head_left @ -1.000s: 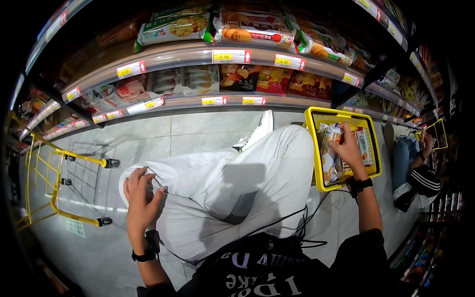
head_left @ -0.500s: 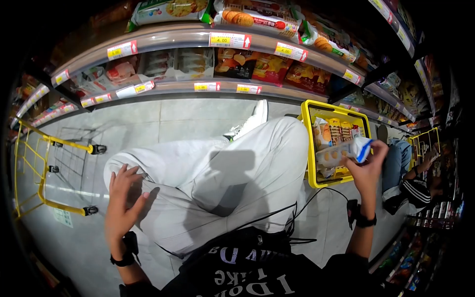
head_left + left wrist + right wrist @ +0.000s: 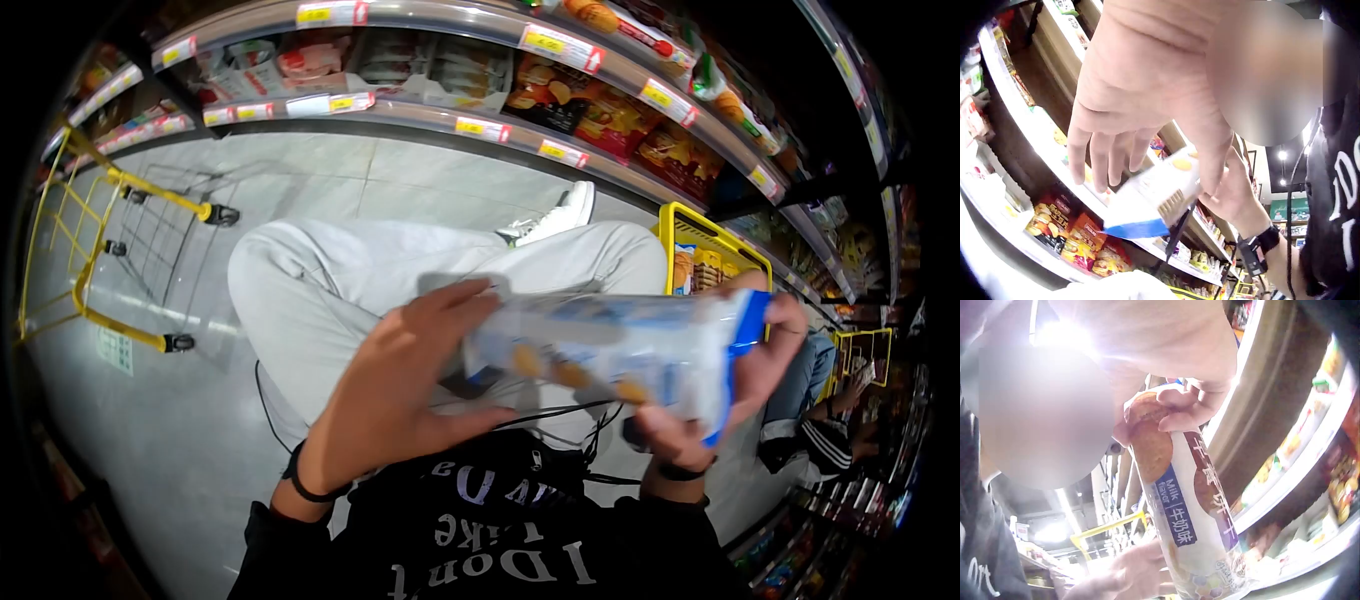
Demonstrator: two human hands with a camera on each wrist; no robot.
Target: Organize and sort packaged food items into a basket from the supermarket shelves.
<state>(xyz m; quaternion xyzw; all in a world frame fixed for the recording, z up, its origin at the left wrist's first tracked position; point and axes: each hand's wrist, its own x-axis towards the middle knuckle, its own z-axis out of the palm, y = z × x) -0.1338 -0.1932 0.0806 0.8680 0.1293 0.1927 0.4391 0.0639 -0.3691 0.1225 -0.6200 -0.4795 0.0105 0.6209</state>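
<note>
My right hand (image 3: 768, 365) grips one end of a long biscuit packet (image 3: 590, 345), white with blue ends, raised over my lap. In the right wrist view the packet (image 3: 1179, 506) reads "Milk flavor" and pictures round biscuits. My left hand (image 3: 400, 360) is at the packet's other end, fingers extended and thumb spread. From the left wrist view, its fingers (image 3: 1102, 159) hang straight down in front of the packet (image 3: 1154, 194). The yellow basket (image 3: 715, 218), holding more biscuit packets (image 3: 708, 268), stands beyond my right knee, partly hidden behind the raised packet.
Store shelves with price tags (image 3: 560, 45) and snack bags (image 3: 612, 118) run along the front. A yellow wheeled cart frame (image 3: 100, 310) stands on the floor at left. Another person (image 3: 815, 440) sits at right near a yellow basket (image 3: 865, 355). Black cables cross my lap.
My right hand has lifted the biscuit packet out of the basket and brought it left over my lap. My left hand has left my knee and moved right towards it.
</note>
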